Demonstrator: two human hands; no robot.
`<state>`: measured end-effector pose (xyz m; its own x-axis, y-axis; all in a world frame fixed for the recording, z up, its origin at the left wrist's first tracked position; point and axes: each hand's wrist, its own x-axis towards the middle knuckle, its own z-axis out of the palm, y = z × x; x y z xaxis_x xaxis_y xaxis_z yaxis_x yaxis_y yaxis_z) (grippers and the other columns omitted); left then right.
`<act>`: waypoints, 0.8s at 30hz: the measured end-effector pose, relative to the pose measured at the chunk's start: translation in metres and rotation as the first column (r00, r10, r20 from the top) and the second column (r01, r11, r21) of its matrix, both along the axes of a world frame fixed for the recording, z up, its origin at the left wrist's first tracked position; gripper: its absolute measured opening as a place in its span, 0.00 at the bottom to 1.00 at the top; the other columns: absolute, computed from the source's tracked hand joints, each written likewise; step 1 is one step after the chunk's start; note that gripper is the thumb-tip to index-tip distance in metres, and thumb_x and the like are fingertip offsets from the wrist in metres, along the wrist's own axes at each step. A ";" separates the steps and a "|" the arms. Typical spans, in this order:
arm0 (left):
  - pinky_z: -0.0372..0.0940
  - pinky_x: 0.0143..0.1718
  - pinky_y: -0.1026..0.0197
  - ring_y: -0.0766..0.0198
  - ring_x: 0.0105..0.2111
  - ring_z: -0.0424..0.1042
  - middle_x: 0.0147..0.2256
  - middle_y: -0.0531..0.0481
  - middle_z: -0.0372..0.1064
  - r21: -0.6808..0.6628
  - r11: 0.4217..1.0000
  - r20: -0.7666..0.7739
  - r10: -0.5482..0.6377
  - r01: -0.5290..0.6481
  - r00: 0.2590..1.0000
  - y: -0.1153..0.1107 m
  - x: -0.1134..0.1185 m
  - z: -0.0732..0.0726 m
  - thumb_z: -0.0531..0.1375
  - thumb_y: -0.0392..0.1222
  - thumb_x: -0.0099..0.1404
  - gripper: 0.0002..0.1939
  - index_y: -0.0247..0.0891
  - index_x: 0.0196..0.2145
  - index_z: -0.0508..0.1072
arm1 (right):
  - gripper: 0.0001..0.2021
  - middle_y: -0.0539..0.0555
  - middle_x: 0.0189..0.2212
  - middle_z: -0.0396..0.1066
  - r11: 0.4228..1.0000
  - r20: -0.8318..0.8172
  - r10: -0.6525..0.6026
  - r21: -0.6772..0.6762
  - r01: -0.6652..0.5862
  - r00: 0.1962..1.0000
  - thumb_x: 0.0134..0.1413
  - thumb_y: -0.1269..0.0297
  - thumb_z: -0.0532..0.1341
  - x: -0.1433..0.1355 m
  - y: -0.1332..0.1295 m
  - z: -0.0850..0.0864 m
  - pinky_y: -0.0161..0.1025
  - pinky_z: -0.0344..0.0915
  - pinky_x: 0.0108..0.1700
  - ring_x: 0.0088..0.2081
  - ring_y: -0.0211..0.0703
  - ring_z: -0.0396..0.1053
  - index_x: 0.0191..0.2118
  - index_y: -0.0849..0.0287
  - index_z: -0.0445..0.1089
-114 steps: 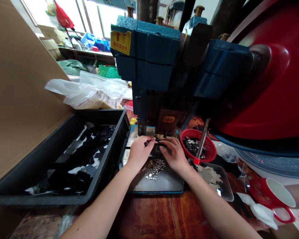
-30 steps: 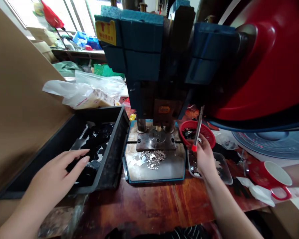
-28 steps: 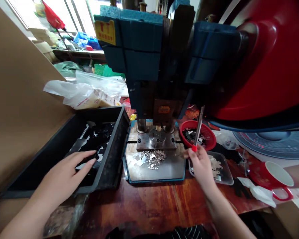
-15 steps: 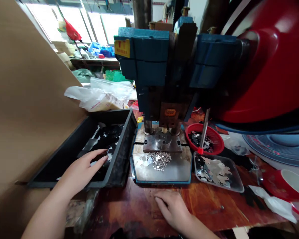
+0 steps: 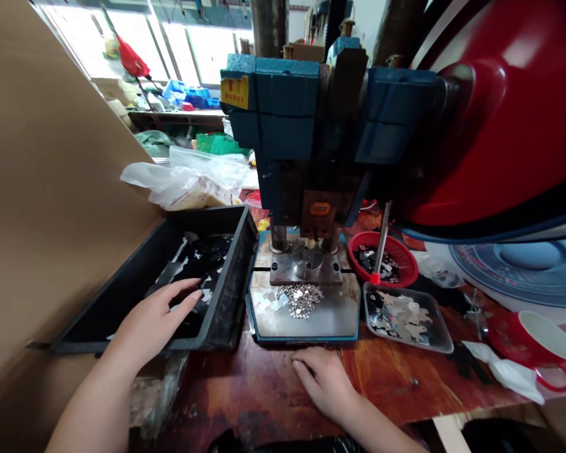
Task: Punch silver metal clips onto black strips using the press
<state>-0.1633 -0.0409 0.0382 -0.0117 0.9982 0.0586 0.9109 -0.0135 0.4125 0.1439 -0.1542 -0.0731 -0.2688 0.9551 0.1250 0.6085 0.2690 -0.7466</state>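
My left hand (image 5: 163,318) reaches over the near side of a black plastic bin (image 5: 238,264). Its thumb and fingers are apart, with nothing visible between them. Dark and silvery flat metal pieces (image 5: 174,267) lie inside the bin, partly hidden by that hand. My right hand (image 5: 325,380) rests on the reddish wooden table, its fingers loosely bent and the thumb apart, holding nothing I can see. Just beyond it is the plate of a blue press (image 5: 283,330), with a heap of small shiny metal bits (image 5: 302,301) on it. Behind the heap stands a metal die block (image 5: 306,267).
A clear tray (image 5: 446,340) of flat metal pieces sits right of the press, with a metal rod (image 5: 382,242) above its far corner. Behind it stands a red basket (image 5: 408,261). A red mug (image 5: 509,343) is at far right; a large red wheel (image 5: 514,126) overhangs. Cardboard (image 5: 42,189) walls the left.
The camera view has shifted slightly, moving the right-hand things a little left and up. My left hand stays over the bin and my right hand stays on the table.
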 end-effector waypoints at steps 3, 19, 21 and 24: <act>0.68 0.37 0.53 0.52 0.35 0.74 0.46 0.50 0.74 -0.013 1.000 -0.001 0.012 -0.012 1.000 0.001 0.000 -0.001 0.51 0.62 0.59 0.25 0.49 0.48 0.72 | 0.11 0.51 0.34 0.76 1.000 0.039 0.007 0.003 -0.007 0.999 0.59 0.67 0.53 -0.001 0.000 0.000 0.37 0.65 0.41 0.37 0.43 0.72 0.40 0.53 0.73; 0.63 0.49 0.60 0.56 0.49 0.70 0.52 0.48 0.69 -0.133 0.989 -0.003 -0.061 0.060 0.998 0.038 -0.056 0.009 0.45 0.60 0.63 0.30 0.40 0.53 0.67 | 0.13 0.54 0.33 0.77 0.973 0.091 0.073 0.213 -0.091 0.993 0.62 0.62 0.51 0.001 -0.002 -0.015 0.37 0.71 0.36 0.33 0.44 0.75 0.37 0.54 0.73; 0.60 0.51 0.60 0.55 0.50 0.69 0.53 0.48 0.68 -0.201 0.975 -0.051 -0.105 0.093 0.993 0.056 -0.067 0.008 0.50 0.59 0.60 0.29 0.41 0.53 0.68 | 0.12 0.53 0.32 0.77 0.954 0.094 0.092 0.277 -0.115 0.991 0.61 0.62 0.52 0.003 0.001 -0.021 0.35 0.72 0.35 0.32 0.44 0.76 0.37 0.54 0.73; 0.60 0.51 0.57 0.52 0.49 0.69 0.52 0.45 0.69 -0.317 0.944 -0.111 -0.134 0.093 0.985 0.078 -0.078 -0.003 0.54 0.56 0.57 0.28 0.40 0.52 0.70 | 0.10 0.53 0.32 0.78 0.927 0.114 0.123 0.342 -0.155 0.986 0.59 0.64 0.54 0.008 0.006 -0.031 0.33 0.73 0.34 0.32 0.44 0.76 0.38 0.54 0.73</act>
